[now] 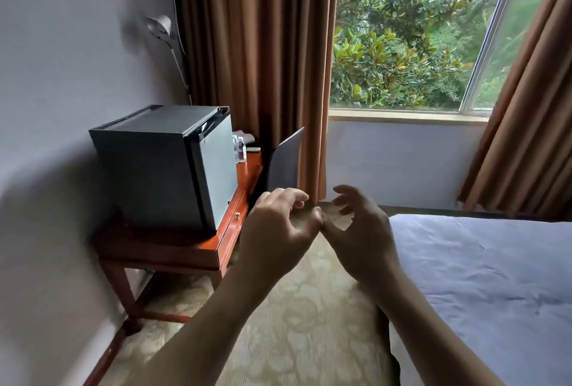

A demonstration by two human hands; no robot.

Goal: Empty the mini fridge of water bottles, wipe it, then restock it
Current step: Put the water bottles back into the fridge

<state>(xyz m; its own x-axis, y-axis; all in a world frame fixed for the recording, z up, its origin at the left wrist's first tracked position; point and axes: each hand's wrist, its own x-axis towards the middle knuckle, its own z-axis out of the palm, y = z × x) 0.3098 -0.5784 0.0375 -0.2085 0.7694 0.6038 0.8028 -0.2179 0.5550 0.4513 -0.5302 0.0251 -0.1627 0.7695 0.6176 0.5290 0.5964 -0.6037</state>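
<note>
The mini fridge (164,165) hides part of the water bottles (240,149).

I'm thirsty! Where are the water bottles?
The water bottles stand on the red wooden table, just past the mini fridge, near the brown curtain.

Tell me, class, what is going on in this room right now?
A person stands on the carpet with both hands raised in front of them, the left hand and right hand loosely curled, thumbs near each other, holding nothing. The mini fridge sits on a wooden table against the wall, its door apparently shut. Water bottles stand on the table beyond the fridge. A bed is on the right. Neither hand touches the fridge.
</note>
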